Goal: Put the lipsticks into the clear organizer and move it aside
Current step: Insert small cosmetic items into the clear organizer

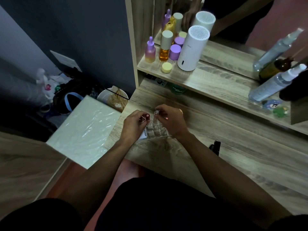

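Observation:
A clear organizer [155, 130] with a grid of square compartments lies on the wooden vanity top, between my two hands. My left hand [133, 125] grips a dark red lipstick [146, 116] just above the organizer's left edge. My right hand [171, 121] pinches a clear-capped lipstick [156, 112] upright over a far compartment of the organizer; whether its base is inside the slot is hidden. A white card with print [143, 134] pokes out beside the organizer under my left hand.
A small black object [216, 147] lies on the vanity top to the right. The shelf behind carries cosmetic bottles [165, 47], a white cylinder [191, 49] and spray bottles [273, 84]. A plastic-wrapped white box [83, 130] sits left of the table.

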